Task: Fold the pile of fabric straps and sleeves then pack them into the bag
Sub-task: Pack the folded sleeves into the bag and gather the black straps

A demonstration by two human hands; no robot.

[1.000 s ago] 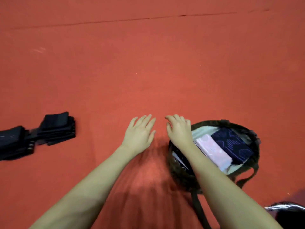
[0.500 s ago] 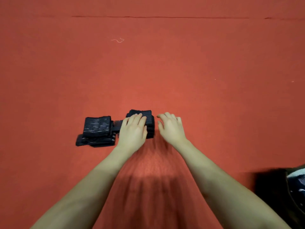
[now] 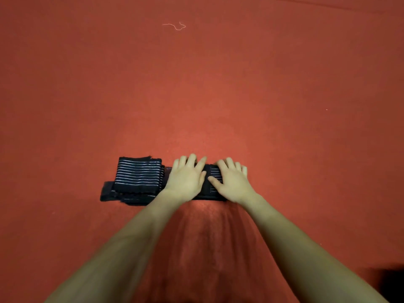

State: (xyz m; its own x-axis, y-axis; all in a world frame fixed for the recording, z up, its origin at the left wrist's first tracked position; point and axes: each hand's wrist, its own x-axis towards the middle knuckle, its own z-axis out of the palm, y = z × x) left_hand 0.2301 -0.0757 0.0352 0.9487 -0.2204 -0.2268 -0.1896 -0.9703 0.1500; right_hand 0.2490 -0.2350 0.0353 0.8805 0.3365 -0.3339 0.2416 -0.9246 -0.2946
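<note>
Both hands lie flat, fingers straight and together, on a folded black ribbed strap stack (image 3: pixel 213 179) at the view's centre; the left hand (image 3: pixel 185 178) covers its nine-o'clock side, the right hand (image 3: pixel 231 181) its three-o'clock side. A second folded striped stack (image 3: pixel 137 177) sits just beside it at nine o'clock on the red carpet (image 3: pixel 218 95); a pale thread (image 3: pixel 176 26) lies far off at twelve o'clock.

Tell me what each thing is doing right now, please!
Left hand: flat, fingers straight, resting on the right strap bundle.
Right hand: flat, resting on the same bundle.
Right strap bundle: folded, lying under both hands.
Left strap bundle: folded, untouched, beside the hands.
White thread: loose on the red floor.
</note>
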